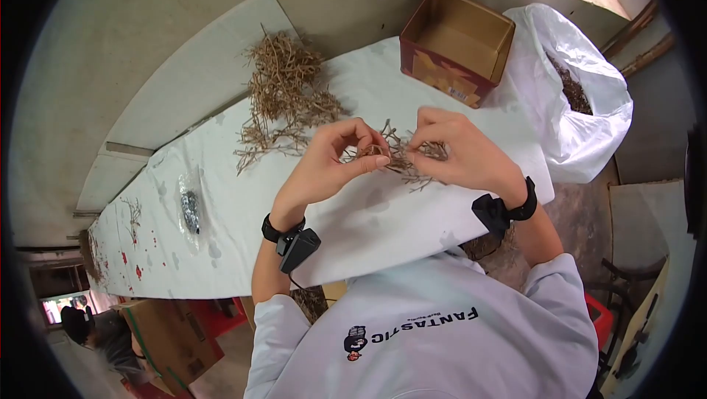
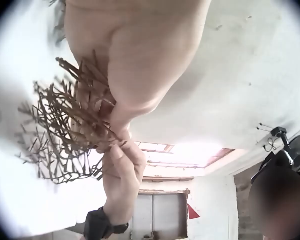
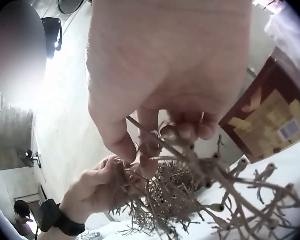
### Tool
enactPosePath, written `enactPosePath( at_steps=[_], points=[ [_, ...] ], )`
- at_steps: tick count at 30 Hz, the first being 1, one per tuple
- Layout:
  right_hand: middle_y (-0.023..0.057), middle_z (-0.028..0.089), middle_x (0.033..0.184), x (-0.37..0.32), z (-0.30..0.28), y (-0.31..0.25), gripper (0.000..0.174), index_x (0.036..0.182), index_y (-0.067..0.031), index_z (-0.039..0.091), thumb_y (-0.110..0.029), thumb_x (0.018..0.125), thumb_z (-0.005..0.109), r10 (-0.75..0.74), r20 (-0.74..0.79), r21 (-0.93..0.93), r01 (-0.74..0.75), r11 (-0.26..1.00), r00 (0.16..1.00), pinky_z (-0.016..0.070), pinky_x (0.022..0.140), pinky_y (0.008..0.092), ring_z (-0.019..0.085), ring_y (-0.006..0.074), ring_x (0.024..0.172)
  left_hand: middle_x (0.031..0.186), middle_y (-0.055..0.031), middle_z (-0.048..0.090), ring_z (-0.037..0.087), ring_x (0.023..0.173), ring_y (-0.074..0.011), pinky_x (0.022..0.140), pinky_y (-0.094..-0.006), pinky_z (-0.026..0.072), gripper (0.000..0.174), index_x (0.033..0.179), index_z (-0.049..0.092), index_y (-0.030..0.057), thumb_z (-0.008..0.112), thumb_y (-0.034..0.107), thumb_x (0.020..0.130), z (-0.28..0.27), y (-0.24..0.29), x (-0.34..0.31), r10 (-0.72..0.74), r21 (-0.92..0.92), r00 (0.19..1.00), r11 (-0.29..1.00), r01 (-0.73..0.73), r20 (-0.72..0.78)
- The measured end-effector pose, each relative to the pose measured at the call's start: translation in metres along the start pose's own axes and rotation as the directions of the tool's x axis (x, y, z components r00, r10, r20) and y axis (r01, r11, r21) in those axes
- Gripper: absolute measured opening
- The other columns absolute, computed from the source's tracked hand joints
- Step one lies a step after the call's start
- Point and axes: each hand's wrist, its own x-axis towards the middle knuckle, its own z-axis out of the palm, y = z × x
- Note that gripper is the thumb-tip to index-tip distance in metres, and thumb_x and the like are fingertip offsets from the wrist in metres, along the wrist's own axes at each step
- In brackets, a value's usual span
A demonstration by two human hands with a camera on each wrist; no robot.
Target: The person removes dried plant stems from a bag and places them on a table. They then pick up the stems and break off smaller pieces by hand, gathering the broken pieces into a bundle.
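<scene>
Over the white-covered table [image 1: 383, 240], both hands work on a bunch of dry, branching brown twigs [image 1: 398, 154]. My left hand [image 1: 329, 157] grips the bunch with thumb and curled fingers. The right hand [image 1: 468, 154] pinches at the bunch's other side with thumb and fingertips. Knobbly twig ends [image 3: 217, 207] stick out below the right palm in the right wrist view. In the left wrist view, forked twigs [image 2: 65, 125] fan out beside the left hand, and the two hands' fingertips come close together. A larger heap of similar twigs [image 1: 283, 78] lies beyond the left hand.
An open red-and-gold box [image 1: 434, 67] stands at the back right, beside a white sack [image 1: 589, 150] of dark brown material. A clear plastic packet [image 1: 190, 211] lies left, near red spots [image 1: 138, 272]. Another person [image 1: 110, 344] is at lower left by a cardboard box [image 1: 173, 336].
</scene>
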Motion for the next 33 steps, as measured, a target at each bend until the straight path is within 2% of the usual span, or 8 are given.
enactPosePath(
  at_steps=[3, 4, 7, 11, 16, 22, 31, 33],
  points=[
    [0.0051, 0.056, 0.080, 0.005, 0.013, 0.016, 0.019, 0.082, -0.0005, 0.060, -0.009, 0.076, 0.075, -0.496, -0.248, -0.229, 0.448, 0.864, 0.832, 0.0451, 0.066, 0.0295, 0.057, 0.0169, 0.076, 0.096, -0.0054, 0.065, 0.058, 0.089, -0.0086, 0.073, -0.0247, 0.0485, 0.025, 0.090, 0.046, 0.0064, 0.071, 0.005, 0.091, 0.011, -0.011, -0.017, -0.201, -0.244, 0.977, 0.947, 0.211, 0.067],
    [0.0051, 0.056, 0.080, 0.004, 0.018, 0.016, 0.019, 0.082, -0.0005, 0.060, -0.009, 0.076, 0.075, -0.491, -0.248, -0.217, 0.446, 0.868, 0.835, 0.0451, 0.066, 0.0295, 0.057, 0.0169, 0.076, 0.097, -0.0055, 0.064, 0.059, 0.089, -0.0092, 0.074, -0.0252, 0.0487, 0.024, 0.091, 0.046, 0.0067, 0.070, 0.006, 0.093, 0.014, -0.018, -0.022, -0.207, -0.305, 0.977, 0.928, 0.212, 0.051],
    [0.0033, 0.056, 0.075, 0.000, 0.032, 0.012, 0.021, 0.076, -0.0018, 0.055, -0.010, 0.077, 0.074, -0.172, -0.030, 0.336, 0.172, 0.926, 0.985, 0.0455, 0.064, 0.0288, 0.056, 0.0141, 0.071, 0.097, -0.0057, 0.063, 0.059, 0.090, -0.0106, 0.075, -0.0262, 0.0492, 0.021, 0.093, 0.046, 0.0073, 0.067, 0.008, 0.096, 0.023, -0.030, -0.037, -0.221, -0.428, 0.975, 0.880, 0.205, 0.013],
    [0.0032, 0.061, 0.074, -0.003, 0.046, 0.010, 0.020, 0.076, -0.0028, 0.055, -0.009, 0.077, 0.074, 0.097, 0.178, 0.294, -0.148, 0.944, 0.979, 0.0479, 0.065, 0.0298, 0.055, 0.0126, 0.067, 0.097, -0.0051, 0.063, 0.060, 0.088, -0.0098, 0.075, -0.0258, 0.0486, 0.019, 0.099, 0.046, 0.0072, 0.065, 0.008, 0.097, 0.030, -0.029, -0.050, -0.334, -0.669, 0.941, 0.688, 0.282, 0.052],
    [0.0073, 0.067, 0.075, -0.005, 0.050, -0.001, 0.020, 0.077, -0.0004, 0.059, -0.013, 0.077, 0.075, 0.057, 0.147, 0.263, -0.094, 0.960, 0.988, 0.0484, 0.063, 0.0344, 0.058, 0.0181, 0.060, 0.092, -0.0021, 0.064, 0.060, 0.084, -0.0088, 0.077, -0.0250, 0.0484, 0.010, 0.102, 0.056, 0.0040, 0.064, 0.008, 0.097, 0.033, -0.025, -0.062, -0.411, -0.340, 0.910, 0.851, 0.401, 0.044],
    [0.0135, 0.070, 0.081, -0.013, 0.058, -0.015, 0.017, 0.079, 0.0001, 0.068, -0.017, 0.080, 0.070, 0.060, 0.243, -0.196, -0.012, 0.980, 0.968, 0.0487, 0.063, 0.0425, 0.065, 0.0312, 0.067, 0.087, 0.0004, 0.066, 0.060, 0.084, -0.0078, 0.079, -0.0237, 0.0472, 0.012, 0.100, 0.066, 0.0009, 0.070, 0.011, 0.094, 0.020, -0.033, -0.067, -0.487, -0.055, 0.845, 0.859, 0.509, 0.219],
    [0.0162, 0.062, 0.066, -0.020, 0.080, -0.027, 0.011, 0.080, -0.0023, 0.070, -0.013, 0.080, 0.066, -0.086, 0.261, -0.475, 0.206, 0.856, 0.961, 0.0494, 0.065, 0.0466, 0.062, 0.0373, 0.068, 0.083, -0.0024, 0.066, 0.059, 0.078, -0.0073, 0.073, -0.0262, 0.0473, 0.010, 0.092, 0.067, 0.0008, 0.071, 0.009, 0.090, 0.042, -0.049, -0.073, -0.521, -0.185, 0.783, 0.779, 0.599, 0.339],
    [0.0164, 0.062, 0.067, -0.021, 0.078, -0.029, 0.012, 0.080, -0.0018, 0.070, -0.013, 0.080, 0.065, -0.063, 0.284, -0.462, 0.194, 0.865, 0.957, 0.0494, 0.065, 0.0464, 0.063, 0.0373, 0.068, 0.069, -0.0077, 0.063, 0.057, 0.064, -0.0167, 0.063, -0.0314, 0.0464, 0.011, 0.085, 0.065, 0.0027, 0.073, 0.010, 0.083, 0.052, -0.053, -0.077, -0.454, 0.242, 0.879, 0.878, 0.413, 0.146]
  ],
)
